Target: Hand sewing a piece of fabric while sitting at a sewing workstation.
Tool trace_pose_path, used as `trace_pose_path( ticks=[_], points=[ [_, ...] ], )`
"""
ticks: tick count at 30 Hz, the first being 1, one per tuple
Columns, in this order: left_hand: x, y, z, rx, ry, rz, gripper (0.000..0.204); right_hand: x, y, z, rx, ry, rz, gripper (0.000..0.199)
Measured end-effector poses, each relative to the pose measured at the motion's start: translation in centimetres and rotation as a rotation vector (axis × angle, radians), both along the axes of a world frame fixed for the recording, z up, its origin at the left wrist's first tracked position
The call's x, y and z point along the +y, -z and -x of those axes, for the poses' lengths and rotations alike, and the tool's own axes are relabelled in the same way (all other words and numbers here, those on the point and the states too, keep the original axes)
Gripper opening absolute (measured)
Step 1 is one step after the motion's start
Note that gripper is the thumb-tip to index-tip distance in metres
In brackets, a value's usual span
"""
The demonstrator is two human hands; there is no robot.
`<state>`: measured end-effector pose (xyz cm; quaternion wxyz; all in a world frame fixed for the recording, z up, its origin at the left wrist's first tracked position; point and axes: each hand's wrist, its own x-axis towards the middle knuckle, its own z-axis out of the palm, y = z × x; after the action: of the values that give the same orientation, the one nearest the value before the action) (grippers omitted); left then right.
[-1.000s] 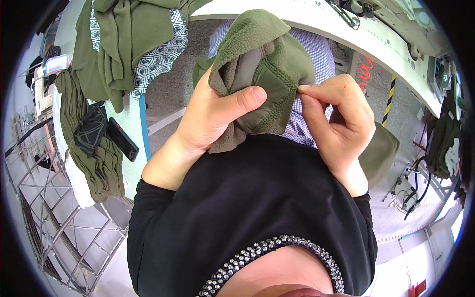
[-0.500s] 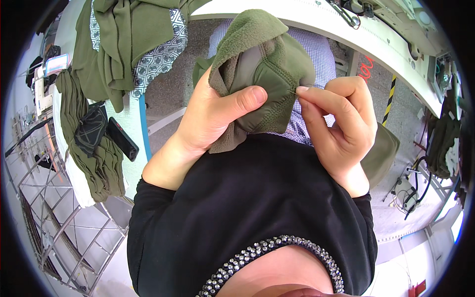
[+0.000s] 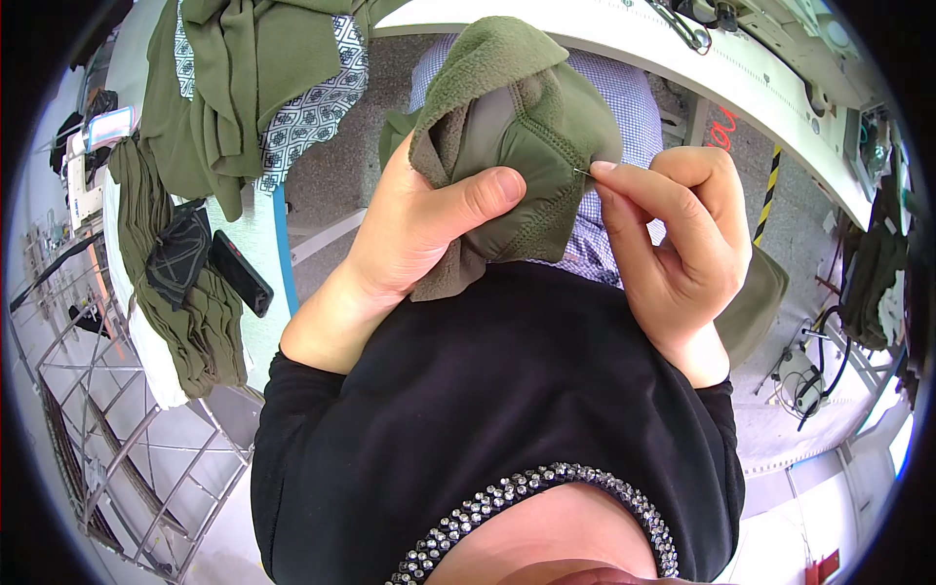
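Observation:
An olive-green fleece garment (image 3: pixel 546 146), turned so that its smooth panel and stitched seams show, is held up in front of my chest. My left hand (image 3: pixel 409 224) grips it, the thumb pressed on the smooth panel and the fingers hidden behind the cloth. Beside the garment's right edge, my right hand (image 3: pixel 673 224) pinches a thin pale strand (image 3: pixel 582 172) between thumb and forefinger. The strand runs to the seam; whether it is a thread or a fine needle I cannot tell.
At upper left hangs more green fleece (image 3: pixel 234 88) with patterned white-and-blue cloth (image 3: pixel 302 117). A stack of green pieces (image 3: pixel 210 331), a dark mesh piece (image 3: pixel 180 255) and a black phone (image 3: pixel 241 273) lie on the left table. The white machine table (image 3: pixel 760 107) curves across the far side.
My right hand has shifted slightly to the right, its fingertips a little farther from the seam. The left hand and the garment have hardly moved.

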<state>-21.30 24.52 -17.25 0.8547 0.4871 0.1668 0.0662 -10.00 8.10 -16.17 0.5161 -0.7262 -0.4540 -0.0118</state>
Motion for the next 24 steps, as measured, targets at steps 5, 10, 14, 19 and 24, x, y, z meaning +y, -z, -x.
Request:
trace_pose_path(
  ticks=[5,10,14,19,24],
  points=[
    [0.0,-0.2,0.0,-0.006,-0.001,0.014,0.061,0.1,0.0,-0.1,-0.030,0.005,-0.004,0.023],
    [-0.1,-0.1,0.1,-0.008,-0.018,-0.025,0.063,0.0,-0.2,-0.1,-0.042,0.004,0.018,0.024],
    [0.0,-0.2,0.1,-0.022,-0.022,-0.043,0.063,0.1,-0.2,-0.1,-0.045,0.005,0.034,0.024],
    [-0.4,-0.7,0.0,0.026,-0.043,-0.094,0.071,0.2,-0.4,-0.2,-0.073,0.009,0.046,0.025],
    [-0.5,-1.1,0.0,0.037,-0.062,-0.145,0.072,0.4,-0.8,-0.3,-0.166,-0.013,0.075,0.025]
  ],
)
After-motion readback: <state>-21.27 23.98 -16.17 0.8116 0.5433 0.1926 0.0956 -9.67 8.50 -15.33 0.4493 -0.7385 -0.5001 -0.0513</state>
